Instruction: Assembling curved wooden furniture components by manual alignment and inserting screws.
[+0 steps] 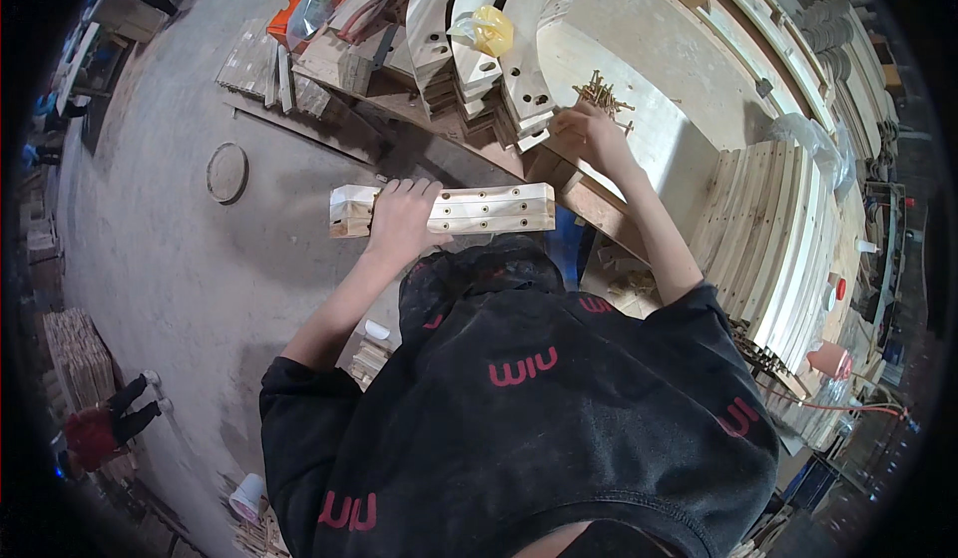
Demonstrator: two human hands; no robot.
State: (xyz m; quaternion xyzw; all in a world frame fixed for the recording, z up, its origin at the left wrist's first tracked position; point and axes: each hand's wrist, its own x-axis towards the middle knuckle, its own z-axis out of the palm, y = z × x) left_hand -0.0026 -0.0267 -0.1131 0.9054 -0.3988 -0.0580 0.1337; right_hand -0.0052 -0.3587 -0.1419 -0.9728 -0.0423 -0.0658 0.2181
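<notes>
My left hand (401, 215) is wrapped over a bundle of short pale wooden pieces (489, 209) with rows of drilled holes, lying across in front of my body. Over the table's near edge, my right hand (591, 137) has its fingers curled together. Whatever sits between those fingertips is too small to make out. Just beyond it a pile of brass-coloured screws (601, 94) lies on the pale board. Left of that hand stand stacked curved wooden parts (521, 59) with dark holes in their ends, and a yellow plastic bag (488, 31) rests on them.
Long wooden slats (763, 239) are stacked at the right. Pliers-like red-handled tools (374, 14) and an orange box (287, 11) lie at the back left. A round disc (228, 174) is on the floor. Another person (100, 428) is far off at the left.
</notes>
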